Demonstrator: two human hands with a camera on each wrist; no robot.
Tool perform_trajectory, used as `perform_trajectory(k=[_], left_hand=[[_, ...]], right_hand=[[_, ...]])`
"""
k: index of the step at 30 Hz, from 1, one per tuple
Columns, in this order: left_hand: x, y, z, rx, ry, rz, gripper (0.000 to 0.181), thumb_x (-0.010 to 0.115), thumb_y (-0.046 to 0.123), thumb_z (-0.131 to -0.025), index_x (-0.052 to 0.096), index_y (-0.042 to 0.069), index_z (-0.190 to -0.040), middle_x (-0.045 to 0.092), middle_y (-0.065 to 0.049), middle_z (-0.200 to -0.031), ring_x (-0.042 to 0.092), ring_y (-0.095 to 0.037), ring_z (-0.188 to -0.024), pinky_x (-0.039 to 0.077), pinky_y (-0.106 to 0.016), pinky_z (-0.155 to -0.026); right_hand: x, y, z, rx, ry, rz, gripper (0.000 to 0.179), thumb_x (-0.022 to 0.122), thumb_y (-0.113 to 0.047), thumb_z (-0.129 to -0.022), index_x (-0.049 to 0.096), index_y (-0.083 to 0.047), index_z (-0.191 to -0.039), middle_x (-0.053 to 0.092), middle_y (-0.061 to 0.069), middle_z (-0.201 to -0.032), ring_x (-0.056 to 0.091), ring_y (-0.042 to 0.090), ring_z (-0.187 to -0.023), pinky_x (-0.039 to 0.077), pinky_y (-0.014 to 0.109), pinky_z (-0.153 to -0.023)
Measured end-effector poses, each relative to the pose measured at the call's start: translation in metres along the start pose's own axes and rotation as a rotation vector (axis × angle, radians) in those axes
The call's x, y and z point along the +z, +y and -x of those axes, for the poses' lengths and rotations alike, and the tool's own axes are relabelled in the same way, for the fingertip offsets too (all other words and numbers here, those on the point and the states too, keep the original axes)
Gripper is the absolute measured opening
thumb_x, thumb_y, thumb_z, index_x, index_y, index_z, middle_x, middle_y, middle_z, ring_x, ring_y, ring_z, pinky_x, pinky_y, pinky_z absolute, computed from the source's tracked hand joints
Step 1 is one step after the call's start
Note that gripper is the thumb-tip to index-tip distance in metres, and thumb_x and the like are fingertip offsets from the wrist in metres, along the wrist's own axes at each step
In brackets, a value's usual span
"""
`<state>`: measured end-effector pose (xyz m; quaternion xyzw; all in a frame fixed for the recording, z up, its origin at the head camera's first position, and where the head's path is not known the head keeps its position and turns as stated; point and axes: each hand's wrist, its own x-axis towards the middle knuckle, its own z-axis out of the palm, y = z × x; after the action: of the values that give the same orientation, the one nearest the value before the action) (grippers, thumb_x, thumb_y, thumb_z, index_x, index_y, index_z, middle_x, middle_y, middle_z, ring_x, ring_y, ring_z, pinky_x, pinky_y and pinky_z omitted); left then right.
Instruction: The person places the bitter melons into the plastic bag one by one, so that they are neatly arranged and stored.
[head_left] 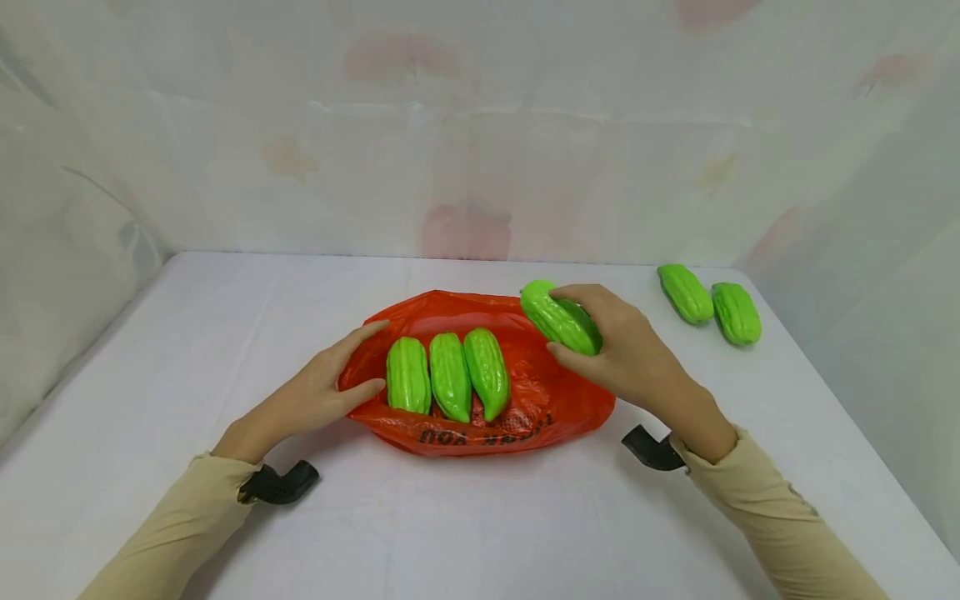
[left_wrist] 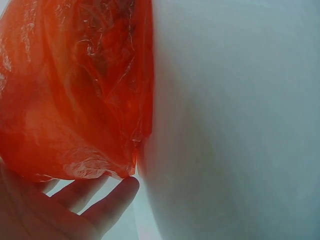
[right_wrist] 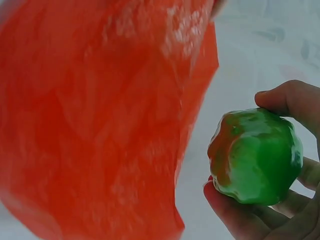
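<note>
A red plastic bag (head_left: 495,437) lies with its mouth spread wide in the middle of the table, dark lettering along its front. Three glossy green bitter melons (head_left: 450,377) rest side by side in its left half. My left hand (head_left: 311,396) is at the bag's left end, thumb and fingers spread apart at the rim. In the left wrist view those fingers (left_wrist: 112,202) lie fairly straight against the red film. My right hand (head_left: 618,342) grips another bitter melon (head_left: 558,317) between thumb and fingers, over the bag's right side. Its rounded end (right_wrist: 255,157) faces the right wrist camera.
Two more bitter melons, one (head_left: 686,294) beside the other (head_left: 737,313), lie at the table's far right corner. A white cloth covers the table (head_left: 480,533). Pale patterned sheeting (head_left: 480,150) hangs behind it and at both sides.
</note>
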<state>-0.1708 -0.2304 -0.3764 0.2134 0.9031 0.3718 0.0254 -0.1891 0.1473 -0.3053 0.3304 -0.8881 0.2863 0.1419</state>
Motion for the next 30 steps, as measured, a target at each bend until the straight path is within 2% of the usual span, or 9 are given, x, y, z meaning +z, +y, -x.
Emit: perform_trajectory(k=[10, 18, 30], left_hand=[[0.0, 0.001, 0.001, -0.005, -0.004, 0.002, 0.07, 0.063, 0.02, -0.096, 0.026, 0.016, -0.156, 0.038, -0.014, -0.156, 0.037, -0.039, -0.143, 0.034, -0.066, -0.112], [0.0, 0.0, 0.001, 0.001, -0.002, 0.009, 0.071, 0.063, 0.019, -0.096, 0.026, 0.016, -0.156, 0.038, -0.014, -0.156, 0.037, -0.038, -0.143, 0.035, -0.065, -0.112], [0.0, -0.001, 0.001, -0.002, -0.007, 0.013, 0.07, 0.063, 0.021, -0.096, 0.026, 0.017, -0.156, 0.037, -0.013, -0.157, 0.037, -0.037, -0.143, 0.035, -0.065, -0.111]], right_hand=[[0.017, -0.009, -0.009, -0.036, -0.052, -0.054, 0.053, 0.076, -0.013, -0.084, 0.055, -0.004, -0.132, 0.062, 0.011, -0.127, 0.061, 0.021, -0.1, 0.058, 0.037, -0.08], [0.026, -0.015, -0.014, -0.029, -0.093, -0.048, 0.053, 0.076, -0.018, -0.086, 0.055, -0.007, -0.133, 0.061, 0.008, -0.13, 0.062, 0.021, -0.102, 0.057, 0.037, -0.083], [0.041, -0.013, -0.016, 0.068, -0.131, -0.059, 0.058, 0.073, -0.024, -0.088, 0.051, -0.005, -0.138, 0.061, 0.009, -0.13, 0.061, 0.02, -0.097, 0.056, 0.034, -0.08]])
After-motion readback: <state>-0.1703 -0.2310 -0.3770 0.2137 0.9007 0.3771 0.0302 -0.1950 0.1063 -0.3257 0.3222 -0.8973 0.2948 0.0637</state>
